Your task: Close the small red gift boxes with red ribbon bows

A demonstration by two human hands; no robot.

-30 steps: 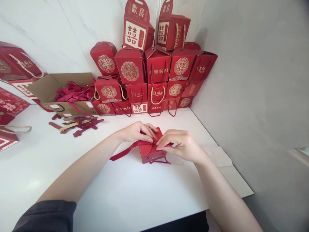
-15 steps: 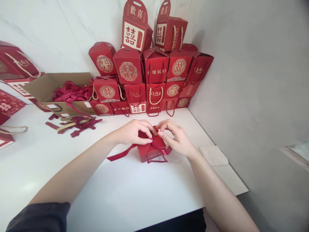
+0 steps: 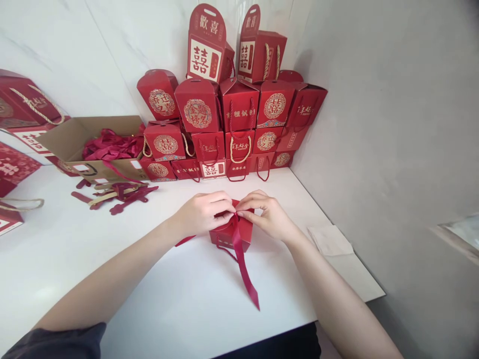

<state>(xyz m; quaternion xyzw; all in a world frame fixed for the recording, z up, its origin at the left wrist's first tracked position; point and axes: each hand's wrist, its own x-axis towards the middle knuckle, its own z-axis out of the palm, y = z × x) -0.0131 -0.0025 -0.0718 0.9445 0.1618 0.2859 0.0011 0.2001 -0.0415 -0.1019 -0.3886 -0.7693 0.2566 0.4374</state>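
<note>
A small red gift box stands on the white table, partly covered by both hands. My left hand and my right hand meet over its lid, fingertips pinched on a dark red ribbon. One ribbon tail hangs down the box's front and lies on the table toward me. Another end pokes out to the left beneath my left hand. A red cord handle droops at the box's front. The fingers hide how the ribbon is looped at the top.
Stacked red gift boxes line the wall. At left, a cardboard box holds tangled red ribbon, with red and gold strips before it. More red boxes stand far left. A pale folded sheet lies by the right edge.
Both hands have closed together at the lid's middle, pinching the ribbon. One ribbon tail, earlier by the right hand, now hangs down the front toward me. The left tail shows shorter.
</note>
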